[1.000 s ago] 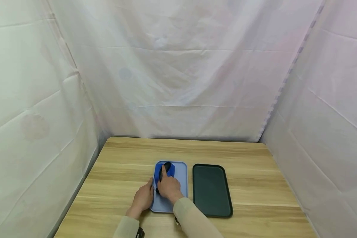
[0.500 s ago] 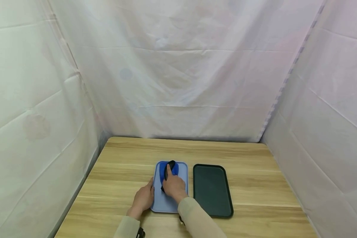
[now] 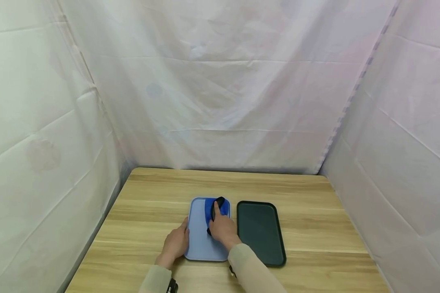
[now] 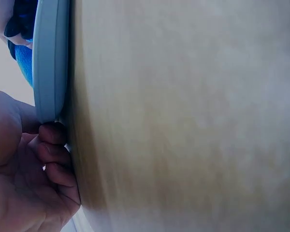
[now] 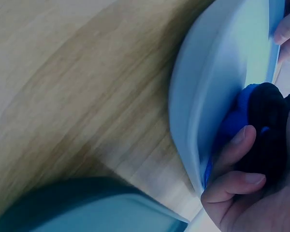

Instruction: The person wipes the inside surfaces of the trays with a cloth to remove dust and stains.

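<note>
On the table lies a light blue tray (image 3: pixel 201 244), nearest to both hands. My left hand (image 3: pixel 176 244) holds the tray's left edge; the left wrist view shows the thumb on the rim's inner side and curled fingers (image 4: pixel 53 153) at its outer side. My right hand (image 3: pixel 223 228) grips a blue scrubber (image 3: pixel 208 209) with a black handle (image 3: pixel 220 201) over the tray's far right part. Its index finger lies straight along the handle, and the other fingers (image 5: pixel 234 186) curl around it. The palm hides part of the scrubber.
A dark green tray (image 3: pixel 260 232) lies just right of the light blue one, partly under the right forearm in the head view. The wooden table (image 3: pixel 315 228) is enclosed by white cloth walls (image 3: pixel 223 101) at the back and sides.
My right hand has moved the scrubber rightward across the light blue tray, from its left side to its right side. The left hand stays at the tray's left edge.
</note>
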### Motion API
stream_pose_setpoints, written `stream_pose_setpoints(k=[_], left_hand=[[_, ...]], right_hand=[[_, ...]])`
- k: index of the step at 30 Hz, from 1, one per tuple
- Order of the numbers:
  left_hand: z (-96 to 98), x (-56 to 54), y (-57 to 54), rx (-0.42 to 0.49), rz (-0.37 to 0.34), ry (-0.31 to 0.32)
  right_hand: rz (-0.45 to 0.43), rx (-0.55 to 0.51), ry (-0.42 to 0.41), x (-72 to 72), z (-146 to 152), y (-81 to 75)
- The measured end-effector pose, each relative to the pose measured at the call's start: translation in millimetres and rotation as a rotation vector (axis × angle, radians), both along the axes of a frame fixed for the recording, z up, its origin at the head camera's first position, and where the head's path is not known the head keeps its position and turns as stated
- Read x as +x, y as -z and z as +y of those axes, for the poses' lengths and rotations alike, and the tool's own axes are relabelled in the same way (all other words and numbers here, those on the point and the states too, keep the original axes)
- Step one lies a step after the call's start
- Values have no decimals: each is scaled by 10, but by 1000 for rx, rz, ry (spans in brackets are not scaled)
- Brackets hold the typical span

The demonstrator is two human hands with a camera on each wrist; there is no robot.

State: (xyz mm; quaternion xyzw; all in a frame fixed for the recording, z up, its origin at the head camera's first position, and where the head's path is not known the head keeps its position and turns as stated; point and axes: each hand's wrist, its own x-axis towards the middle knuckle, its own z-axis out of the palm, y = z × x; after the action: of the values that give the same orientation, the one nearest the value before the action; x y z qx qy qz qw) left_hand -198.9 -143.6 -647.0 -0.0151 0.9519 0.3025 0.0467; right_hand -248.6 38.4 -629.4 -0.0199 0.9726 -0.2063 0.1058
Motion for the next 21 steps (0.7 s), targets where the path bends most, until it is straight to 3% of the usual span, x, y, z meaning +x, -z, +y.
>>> stream_pose_setpoints(k=[8, 21], left_hand=[[11, -1, -11, -7, 4, -6], [24, -9, -32, -5, -6, -26]], right_hand=[[-27, 1, 9, 65, 72, -47], [-27, 41, -33, 313, 126, -115]])
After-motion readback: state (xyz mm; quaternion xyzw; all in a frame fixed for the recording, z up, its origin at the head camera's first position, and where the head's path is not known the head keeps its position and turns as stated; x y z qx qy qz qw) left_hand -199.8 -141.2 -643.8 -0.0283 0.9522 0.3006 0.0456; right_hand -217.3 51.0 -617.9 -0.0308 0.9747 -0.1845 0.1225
